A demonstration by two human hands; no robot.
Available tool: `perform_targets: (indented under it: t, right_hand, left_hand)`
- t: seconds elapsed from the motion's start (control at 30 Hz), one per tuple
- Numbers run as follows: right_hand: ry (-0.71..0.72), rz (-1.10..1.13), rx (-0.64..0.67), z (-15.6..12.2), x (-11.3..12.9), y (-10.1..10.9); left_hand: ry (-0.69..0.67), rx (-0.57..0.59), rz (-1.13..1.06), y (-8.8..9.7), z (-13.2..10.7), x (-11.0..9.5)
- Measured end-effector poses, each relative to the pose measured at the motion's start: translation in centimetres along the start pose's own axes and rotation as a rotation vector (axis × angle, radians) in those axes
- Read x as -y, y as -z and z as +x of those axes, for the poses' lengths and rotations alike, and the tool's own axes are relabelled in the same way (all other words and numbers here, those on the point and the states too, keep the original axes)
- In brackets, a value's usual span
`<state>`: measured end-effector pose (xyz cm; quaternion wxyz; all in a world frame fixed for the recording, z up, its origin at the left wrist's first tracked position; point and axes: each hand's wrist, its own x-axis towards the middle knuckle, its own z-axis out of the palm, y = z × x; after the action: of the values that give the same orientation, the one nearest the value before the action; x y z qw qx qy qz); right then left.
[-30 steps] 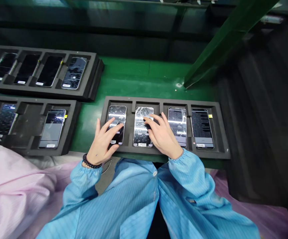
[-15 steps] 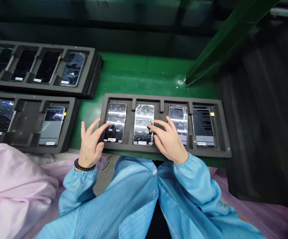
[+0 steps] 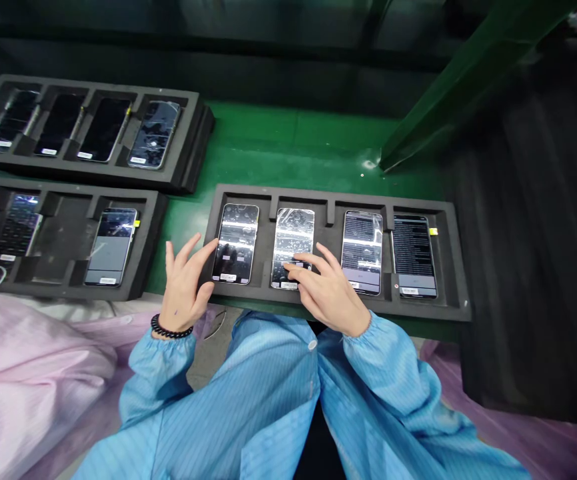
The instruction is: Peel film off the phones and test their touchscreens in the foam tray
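1. Movement showed in your right hand (image 3: 331, 293): its fingertips, higher on the second phone (image 3: 293, 233) a second earlier, now lay over the lower part of that screen.
2. Your left hand (image 3: 183, 290) had drawn back from above the first phone (image 3: 236, 243) to its left edge; whether the index finger touched that edge could not be told.
3. That left the first screen uncovered and, by the look of it, put your work on the lower second screen, with the right hand alone.
4. Neither hand held anything: the left was spread wide, thumb apart; the right was loosely fanned, fingers slightly bent.
5. Both phones lay flat in separate slots of the near tray (image 3: 353, 197), with the third phone (image 3: 362, 250) and fourth phone (image 3: 413, 253) to their right.
6. The tray looked like matte, dark foam, thick-walled and notched. The phones were slim, glossy, round-cornered slabs; pale speckles, perhaps bubbles under film, dotted the second. The green tabletop (image 3: 288, 147) had a smooth sheen, and your blue sleeves (image 3: 398, 360) gathered softly at the cuffs.
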<state>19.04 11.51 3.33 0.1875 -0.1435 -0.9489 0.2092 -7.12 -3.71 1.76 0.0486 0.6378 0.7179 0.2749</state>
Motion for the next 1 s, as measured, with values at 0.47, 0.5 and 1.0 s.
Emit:
perform_targets:
  t: [0.47, 0.5, 1.0]
  right_hand:
    - [-0.022, -0.01, -0.052, -1.4, -0.1, 0.8]
    - [-0.025, -0.012, -0.056, -1.7, -0.1, 1.0]
    - [0.036, 0.005, 0.017, -2.8, 0.2, 1.4]
  left_hand:
    - [-0.1, 0.008, -0.017, -0.3, -0.7, 0.2]
    - [-0.107, 0.011, -0.017, -0.3, -0.7, 0.2]
    - [-0.188, -0.058, -0.038, 0.2, -0.8, 0.0]
